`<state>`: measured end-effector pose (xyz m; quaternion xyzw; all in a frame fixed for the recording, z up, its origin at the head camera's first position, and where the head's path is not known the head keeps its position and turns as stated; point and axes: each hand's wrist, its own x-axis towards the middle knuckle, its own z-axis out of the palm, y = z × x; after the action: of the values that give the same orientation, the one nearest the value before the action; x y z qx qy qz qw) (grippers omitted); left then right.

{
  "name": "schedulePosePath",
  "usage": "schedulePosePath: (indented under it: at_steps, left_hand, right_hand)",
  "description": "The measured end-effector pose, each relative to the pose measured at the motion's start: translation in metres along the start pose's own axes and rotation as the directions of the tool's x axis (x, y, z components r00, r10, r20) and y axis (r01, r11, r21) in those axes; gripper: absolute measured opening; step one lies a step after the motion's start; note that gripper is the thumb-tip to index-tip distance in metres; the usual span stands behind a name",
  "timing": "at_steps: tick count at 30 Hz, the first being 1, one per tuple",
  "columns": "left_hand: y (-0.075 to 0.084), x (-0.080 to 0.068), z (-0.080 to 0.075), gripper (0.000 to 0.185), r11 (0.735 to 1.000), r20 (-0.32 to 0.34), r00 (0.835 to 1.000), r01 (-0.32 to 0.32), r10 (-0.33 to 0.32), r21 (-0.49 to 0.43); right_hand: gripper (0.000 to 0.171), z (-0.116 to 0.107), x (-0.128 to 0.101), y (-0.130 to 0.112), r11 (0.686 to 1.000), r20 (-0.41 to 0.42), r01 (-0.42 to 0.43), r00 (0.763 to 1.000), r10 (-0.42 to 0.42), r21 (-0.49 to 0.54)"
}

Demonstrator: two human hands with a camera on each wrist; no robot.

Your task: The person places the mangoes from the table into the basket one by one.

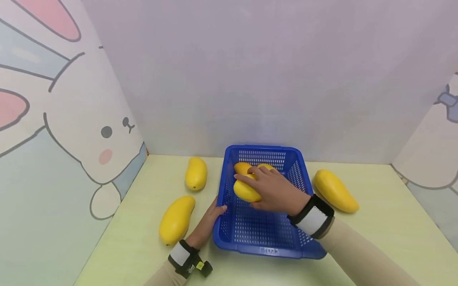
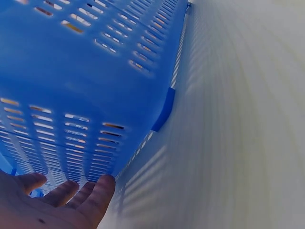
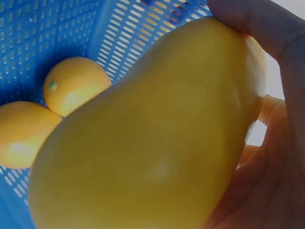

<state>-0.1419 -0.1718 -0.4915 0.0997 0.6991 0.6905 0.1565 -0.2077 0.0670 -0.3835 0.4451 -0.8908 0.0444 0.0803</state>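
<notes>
- The right hand (image 1: 275, 190) has its thumb and fingers curved round a mango (image 1: 246, 192), gripping it firmly from the right.
- That mango is over the left, far part of the basket (image 1: 264, 147); whether it rests on the basket floor cannot be told.
- The left hand (image 1: 207, 222) holds the left side of the basket: its thumb lies over the rim, and the left wrist view shows its fingers fairly straight along the slotted outer wall.
- The basket is blue, with slotted walls and floor, and stands upright on the table (image 1: 121, 246), close to the far wall (image 1: 264, 79).
- Two fruits lie at the far end of the basket, beyond the held mango: a left fruit (image 1: 242, 167) and a right fruit (image 1: 266, 166). The right wrist view shows them touching, one with a green spot.
- Left of the basket, a far mango (image 1: 196, 174) stands nearly lengthwise, and a near mango (image 1: 177, 220) lies aslant beside the left hand.
- Right of the basket, a long mango (image 1: 335, 190) lies aslant, just beyond the right wrist.
- Each wrist wears a black strap with a pale patch: left strap (image 1: 180, 254), right strap (image 1: 315, 218).
- A rabbit drawing (image 1: 89, 131) covers the left wall.
</notes>
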Motion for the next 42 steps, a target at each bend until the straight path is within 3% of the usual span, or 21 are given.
schedulePosePath:
  at_steps: [11, 23, 42]
  left_hand:
    - [-0.001, 0.001, -0.001, 0.067, 1.0, 0.008, 1.0, -0.002, 0.002, -0.003]
    - [-0.001, 0.001, -0.002, 0.066, 1.0, 0.011, 1.0, 0.004, -0.004, -0.005]
    - [-0.002, 0.003, -0.003, 0.066, 1.0, 0.009, 1.0, 0.009, -0.009, 0.0]
  right_hand:
    - [0.084, 0.024, 0.014, 0.009, 1.0, 0.107, 0.004, 0.994, -0.005, 0.007]
    - [0.079, 0.035, 0.026, 0.006, 1.0, 0.202, 0.019, 0.979, -0.019, 0.006]
    - [0.079, 0.054, 0.033, 0.008, 0.999, 0.254, -0.024, 0.967, 0.032, -0.033]
